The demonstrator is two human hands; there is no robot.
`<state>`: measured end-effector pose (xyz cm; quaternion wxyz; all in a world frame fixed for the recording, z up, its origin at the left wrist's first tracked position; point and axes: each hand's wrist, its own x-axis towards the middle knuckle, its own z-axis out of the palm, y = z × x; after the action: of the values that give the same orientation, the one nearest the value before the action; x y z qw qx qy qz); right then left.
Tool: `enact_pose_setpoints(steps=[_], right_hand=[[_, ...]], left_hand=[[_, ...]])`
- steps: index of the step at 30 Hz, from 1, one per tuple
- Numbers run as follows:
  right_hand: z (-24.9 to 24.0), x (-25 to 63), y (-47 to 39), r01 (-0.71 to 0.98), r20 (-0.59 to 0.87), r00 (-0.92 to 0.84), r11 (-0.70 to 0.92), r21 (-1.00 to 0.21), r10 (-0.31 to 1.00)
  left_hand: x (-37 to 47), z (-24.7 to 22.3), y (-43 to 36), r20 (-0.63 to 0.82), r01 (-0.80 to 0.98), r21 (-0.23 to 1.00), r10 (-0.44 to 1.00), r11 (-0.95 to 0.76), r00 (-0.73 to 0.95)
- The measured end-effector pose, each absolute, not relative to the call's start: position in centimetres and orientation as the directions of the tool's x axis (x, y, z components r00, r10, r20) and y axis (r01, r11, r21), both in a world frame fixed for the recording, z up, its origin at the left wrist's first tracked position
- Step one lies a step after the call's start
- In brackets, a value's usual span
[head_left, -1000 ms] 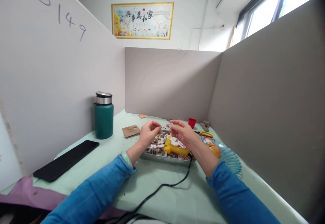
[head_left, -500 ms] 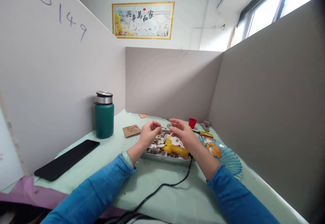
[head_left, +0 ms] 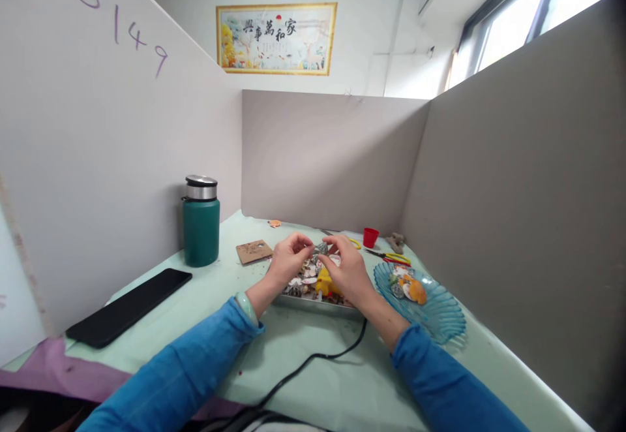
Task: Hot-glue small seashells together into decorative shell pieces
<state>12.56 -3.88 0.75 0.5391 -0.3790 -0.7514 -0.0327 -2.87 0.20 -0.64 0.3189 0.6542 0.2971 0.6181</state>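
Above the metal tray (head_left: 313, 304), which is full of shells (head_left: 296, 283), my two hands meet at the fingertips. My left hand (head_left: 288, 259) is closed in a pinch; the thin stick-like piece seen in it earlier is mostly hidden now. With thumb and fingers, my right hand (head_left: 348, 269) grips a small grey patterned shell-like piece (head_left: 321, 248) close to the left fingertips. Whether the two pieces touch I cannot tell. A yellow glue gun (head_left: 325, 283) lies on the shells, its rear part hidden behind my right hand.
On the right stand a blue scalloped plate (head_left: 443, 314) with shells, pliers (head_left: 391, 258) and a red cup (head_left: 370, 237). On the left are a brown card (head_left: 254, 252), a green bottle (head_left: 201, 231) and a black phone (head_left: 130, 307). A black cord (head_left: 317, 356) crosses the front.
My right hand has moved left and closed its fingers, and a grey piece now shows between the hands. The left hand stays almost in place.
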Motion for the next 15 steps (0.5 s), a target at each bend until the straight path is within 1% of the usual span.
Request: enact_pose_setpoints(steps=[4, 15], right_hand=[[0.62, 12.64, -3.85, 0.634, 0.844, -0.144, 0.703, -0.322, 0.517], [0.14, 12.98, -3.43, 0.704, 0.845, -0.173, 0.664, -0.254, 0.506]], left_hand=[[-2.64, -0.76, 0.06, 0.634, 0.033, 0.771, 0.771, -0.636, 0.065], [-2.26, -1.02, 0.19, 0.631, 0.018, 0.774, 0.773, -0.633, 0.072]])
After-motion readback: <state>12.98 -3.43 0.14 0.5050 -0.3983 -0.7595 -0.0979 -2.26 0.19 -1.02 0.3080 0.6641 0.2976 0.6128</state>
